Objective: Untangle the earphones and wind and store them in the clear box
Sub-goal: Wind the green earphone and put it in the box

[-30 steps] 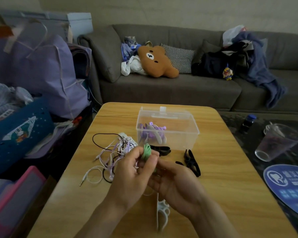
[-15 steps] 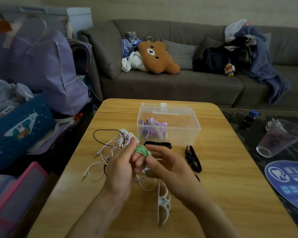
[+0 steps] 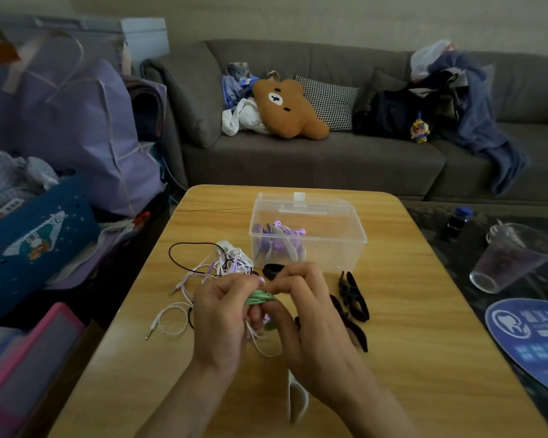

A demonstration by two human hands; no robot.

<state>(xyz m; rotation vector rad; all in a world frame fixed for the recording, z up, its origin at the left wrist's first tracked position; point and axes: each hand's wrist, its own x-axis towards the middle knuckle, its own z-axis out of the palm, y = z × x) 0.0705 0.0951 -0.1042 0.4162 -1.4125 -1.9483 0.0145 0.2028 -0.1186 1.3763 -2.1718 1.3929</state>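
Both hands raised just above light wooden bench [image 3: 408, 327], close together, working one coil. Left hand [image 3: 220, 320] curled round bundle of mint-green earphone cable [image 3: 260, 298], gripped to keep loops from springing apart. Right hand [image 3: 301, 314] pinching same green bundle from other side, thumb underneath, fingers over top; probably tightening or tucking last turn. White cord loop [image 3: 266, 350] dangling below hands, touching bench; whether part of green set or of pile, cannot tell.

Clear rectangular plastic box [image 3: 336, 248] behind hands, lid open and tipped back, so ready to receive coils. Wound purple earphones [image 3: 279, 240] already inside, left half of box; right half free, likely spot for green coil.

Tangled heap of white, lilac and black earphone cables [image 3: 225, 263] on bench left of box, just beyond left hand, jack plug [image 3: 149, 335] trailing toward near-left edge. Not yet sorted.

Black strap-like winders [image 3: 353, 297] lying right of hands, near box, within reach for binding; one black oval band [image 3: 271, 270] just in front of box. White plastic winder [image 3: 296, 403] on bench under right wrist, partly hidden.

Task partway: one set stored, one in hand, heap left.
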